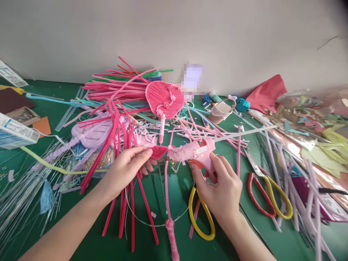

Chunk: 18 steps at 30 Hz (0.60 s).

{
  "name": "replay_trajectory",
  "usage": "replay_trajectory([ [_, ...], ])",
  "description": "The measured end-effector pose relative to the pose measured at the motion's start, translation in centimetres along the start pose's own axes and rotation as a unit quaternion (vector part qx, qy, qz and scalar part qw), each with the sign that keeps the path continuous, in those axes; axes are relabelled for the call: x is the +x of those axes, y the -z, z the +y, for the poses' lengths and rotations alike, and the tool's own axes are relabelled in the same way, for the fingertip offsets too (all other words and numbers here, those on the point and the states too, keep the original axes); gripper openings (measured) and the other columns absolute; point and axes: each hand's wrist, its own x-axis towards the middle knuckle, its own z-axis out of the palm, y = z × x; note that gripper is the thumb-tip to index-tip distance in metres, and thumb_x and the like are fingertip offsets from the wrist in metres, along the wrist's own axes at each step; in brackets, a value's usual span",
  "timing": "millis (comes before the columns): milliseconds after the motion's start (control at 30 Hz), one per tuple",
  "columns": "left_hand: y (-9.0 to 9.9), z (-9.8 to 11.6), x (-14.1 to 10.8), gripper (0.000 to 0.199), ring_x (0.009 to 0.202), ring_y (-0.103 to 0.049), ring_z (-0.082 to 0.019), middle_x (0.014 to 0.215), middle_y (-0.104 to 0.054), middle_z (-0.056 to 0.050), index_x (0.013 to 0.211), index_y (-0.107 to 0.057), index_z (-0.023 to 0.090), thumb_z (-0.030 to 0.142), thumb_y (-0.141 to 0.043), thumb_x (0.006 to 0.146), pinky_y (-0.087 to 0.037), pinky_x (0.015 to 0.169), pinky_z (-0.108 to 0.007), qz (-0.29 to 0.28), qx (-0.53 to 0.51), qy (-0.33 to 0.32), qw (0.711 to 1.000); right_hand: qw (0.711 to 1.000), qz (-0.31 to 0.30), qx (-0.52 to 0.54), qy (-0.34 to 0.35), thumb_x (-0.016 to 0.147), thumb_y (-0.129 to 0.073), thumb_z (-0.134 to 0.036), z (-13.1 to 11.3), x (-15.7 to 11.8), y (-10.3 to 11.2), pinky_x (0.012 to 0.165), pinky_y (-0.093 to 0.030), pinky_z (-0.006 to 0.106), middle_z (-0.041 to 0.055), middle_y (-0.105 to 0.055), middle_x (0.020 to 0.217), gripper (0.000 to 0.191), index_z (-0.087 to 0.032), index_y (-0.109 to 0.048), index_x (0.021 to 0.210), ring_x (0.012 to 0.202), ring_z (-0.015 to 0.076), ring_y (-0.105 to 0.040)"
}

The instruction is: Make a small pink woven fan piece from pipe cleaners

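Observation:
A small red petal-shaped piece [159, 152] is pinched between the thumb and fingers of my left hand [134, 163]. My right hand [217, 181] is wrapped round the handle of a pink glue gun [190, 151], a clear glue stick jutting from its back. The gun's nozzle points left and is at the petal piece's right edge; whether they touch is hard to tell. Below both hands lies a thin wire hoop [146, 223] with a pink wrapped handle [172, 239]. Behind them rests a red fan shape [164, 99] with small flowers along it.
Red pipe cleaners [116, 87] are heaped at the back and hang forward at centre-left. Red-and-yellow scissors [263, 192] lie right, beside lilac strips. Another yellow scissor handle [212, 232] is under my right hand. Silver wires, a box [19, 130] and a small basket [221, 110] stand around.

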Motion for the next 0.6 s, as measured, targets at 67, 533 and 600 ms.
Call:
replay_trajectory([
  [67,-0.09,0.04,-0.32,0.029,0.076,-0.073,-0.021,0.079,-0.077,-0.003,0.093,-0.074,0.02,0.048,-0.064,0.091,-0.058,0.064,-0.027,0.001,-0.024,0.001,1.0,1.0,0.004,0.003,-0.004,0.089,-0.065,-0.029,-0.1,-0.13,0.22,0.048,-0.04,0.023,-0.0007,-0.057,0.071,0.017,-0.016,-0.06,0.099,0.05,0.0099,-0.046],
  [533,-0.8,0.13,-0.17,0.022,0.095,-0.076,-0.026,0.091,-0.08,-0.004,0.097,-0.071,0.017,0.037,-0.068,0.089,-0.065,0.079,-0.032,0.001,-0.108,0.028,0.994,1.0,0.004,-0.01,-0.005,0.09,-0.064,-0.029,-0.1,-0.13,0.08,0.048,-0.04,0.022,-0.0015,-0.056,0.07,0.015,-0.015,-0.06,0.096,0.05,0.0092,-0.043],
  [600,-0.81,0.23,-0.22,0.02,0.092,-0.077,-0.025,0.087,-0.079,-0.003,0.091,-0.07,0.017,0.036,-0.069,0.089,-0.065,0.079,-0.032,0.004,-0.103,0.026,0.994,1.0,0.005,-0.014,-0.003,0.09,-0.065,-0.029,-0.03,-0.19,0.11,0.048,-0.041,0.022,-0.0007,-0.057,0.071,0.016,-0.015,-0.06,0.096,0.051,0.0092,-0.045],
])
